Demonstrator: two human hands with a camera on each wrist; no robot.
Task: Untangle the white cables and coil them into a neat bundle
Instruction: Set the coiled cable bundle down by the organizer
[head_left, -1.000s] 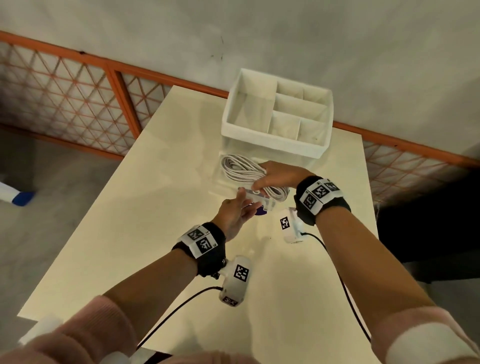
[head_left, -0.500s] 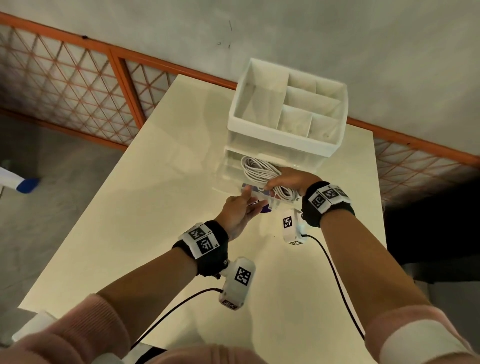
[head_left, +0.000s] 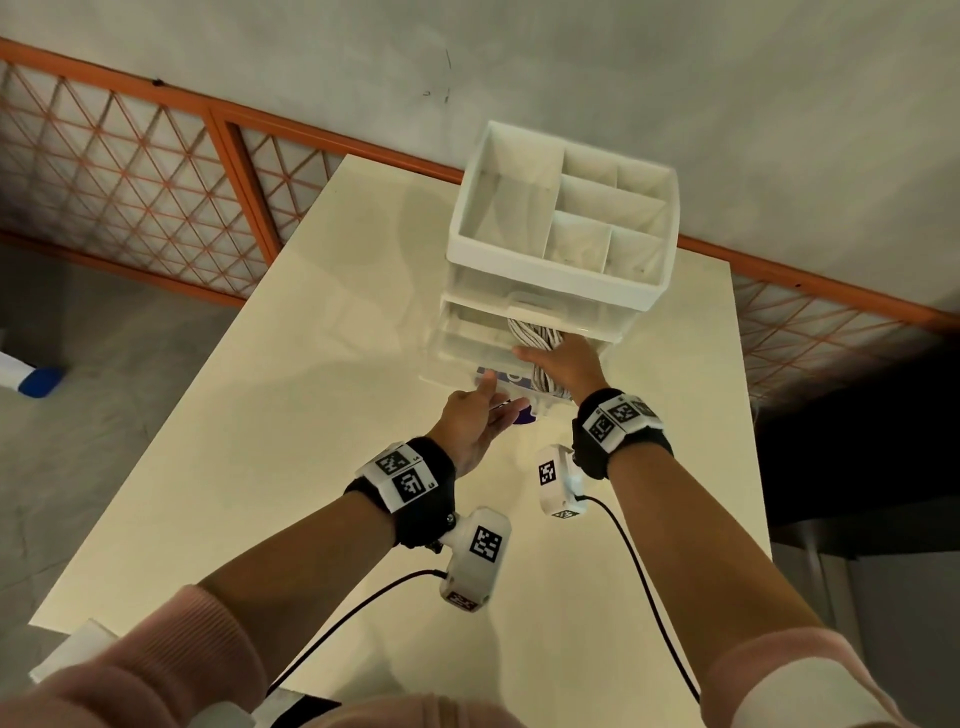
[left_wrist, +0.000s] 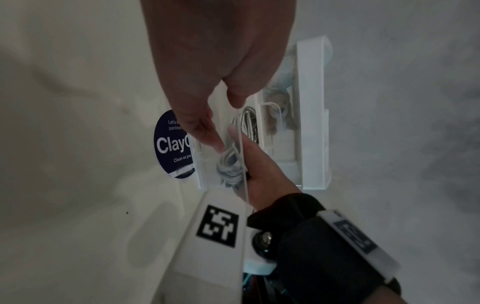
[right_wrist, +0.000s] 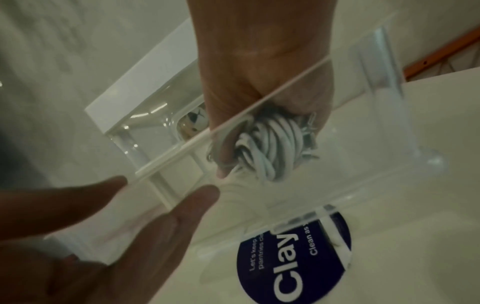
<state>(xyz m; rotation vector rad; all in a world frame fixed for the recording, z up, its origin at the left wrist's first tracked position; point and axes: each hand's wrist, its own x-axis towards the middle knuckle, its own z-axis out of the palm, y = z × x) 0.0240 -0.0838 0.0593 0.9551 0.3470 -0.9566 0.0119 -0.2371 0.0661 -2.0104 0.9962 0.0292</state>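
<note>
Your right hand (head_left: 563, 361) is clamped round the coiled white cables (right_wrist: 272, 144), holding them down inside the clear drawer (head_left: 467, 348), which stands pulled out from the white organiser (head_left: 556, 291). Your left hand (head_left: 475, 421) rests relaxed, fingers straight, at the drawer's front edge. Bare bench (head_left: 311, 415) lies open to the left. Since a second ago, the bundle sits deeper in the drawer.

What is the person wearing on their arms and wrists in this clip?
Pink sleeves are pushed up both forearms. Each wrist carries a black strap topped with a white block of black-and-white square markers. A white camera pod with its own marker hangs under each wrist, trailing a black cable.
</note>
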